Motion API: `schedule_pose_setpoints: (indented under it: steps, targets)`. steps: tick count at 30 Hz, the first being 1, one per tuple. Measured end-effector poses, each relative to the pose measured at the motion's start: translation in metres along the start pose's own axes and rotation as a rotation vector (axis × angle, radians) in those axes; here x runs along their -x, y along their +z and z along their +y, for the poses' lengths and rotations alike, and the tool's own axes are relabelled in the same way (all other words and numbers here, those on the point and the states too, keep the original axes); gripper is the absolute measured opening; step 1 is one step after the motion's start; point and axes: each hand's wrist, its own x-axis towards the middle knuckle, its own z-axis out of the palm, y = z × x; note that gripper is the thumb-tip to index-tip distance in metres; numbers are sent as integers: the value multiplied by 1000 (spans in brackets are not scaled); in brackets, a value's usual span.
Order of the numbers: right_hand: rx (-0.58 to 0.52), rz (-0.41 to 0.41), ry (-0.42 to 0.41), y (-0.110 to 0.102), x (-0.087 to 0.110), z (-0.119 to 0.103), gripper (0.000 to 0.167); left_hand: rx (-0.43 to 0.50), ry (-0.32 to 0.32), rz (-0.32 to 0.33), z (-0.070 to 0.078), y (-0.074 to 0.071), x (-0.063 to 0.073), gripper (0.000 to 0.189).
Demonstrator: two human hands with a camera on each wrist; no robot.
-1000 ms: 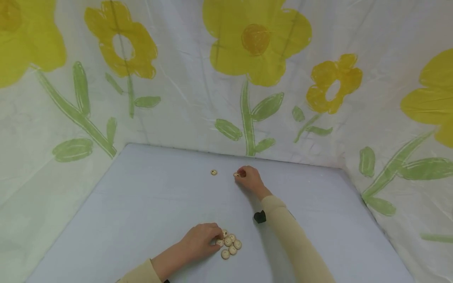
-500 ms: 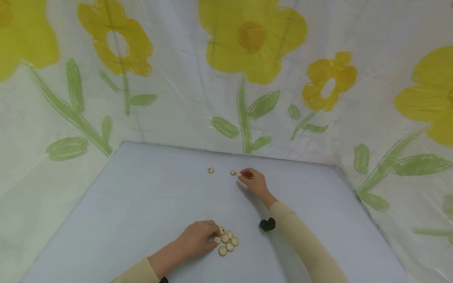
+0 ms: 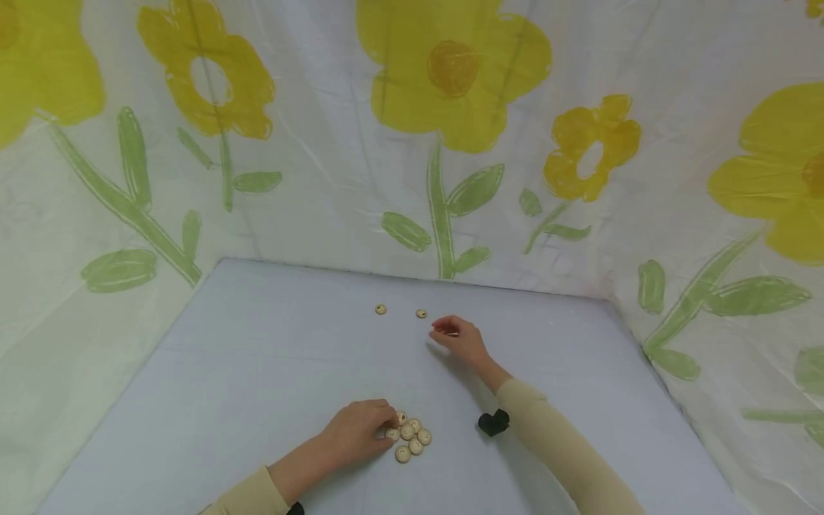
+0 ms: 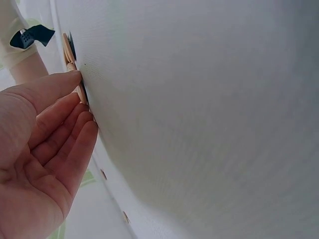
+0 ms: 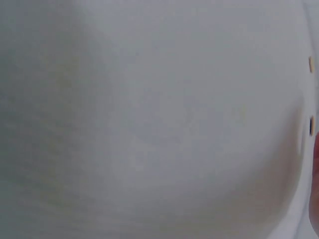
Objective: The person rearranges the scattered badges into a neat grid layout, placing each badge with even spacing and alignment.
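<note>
Several small round wooden discs with dark marks lie in a cluster (image 3: pixel 415 435) on the pale table. My left hand (image 3: pixel 352 435) is at the cluster's left side, its thumb and fingertips pinching the edges of one disc (image 3: pixel 392 434). In the left wrist view that disc (image 4: pixel 82 92) shows edge-on between thumb and index finger. Farther back, two single discs lie apart in a row, a left one (image 3: pixel 381 309) and a right one (image 3: pixel 421 313). My right hand (image 3: pixel 460 339), fingers loosely bent and holding nothing, hovers just right of the right one.
The table (image 3: pixel 277 357) is covered in pale blue-grey. White sheeting (image 3: pixel 322 214) painted with yellow flowers stands along its back and sides. A black strap piece (image 3: pixel 493 423) hangs by the right sleeve (image 3: pixel 560 436).
My right hand has let go of the right-hand disc at the back and drawn away toward the right and nearer. The left hand stays at the cluster. The head view has shifted slightly.
</note>
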Motion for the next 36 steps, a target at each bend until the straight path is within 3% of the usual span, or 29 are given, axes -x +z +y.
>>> schedule_pose_setpoints:
  steps: [21,31,36]
  targets:
    - [-101,-74,-57,-5,43,-9,21,20,21,20,0,-2,0,15]
    - [-125,-111,-67,-17,70,-44,23,28,25,12,1,-2,-1,15]
    - [-110,-122,-72,-12,70,-29,22,24,26,8,0,-2,-1,15]
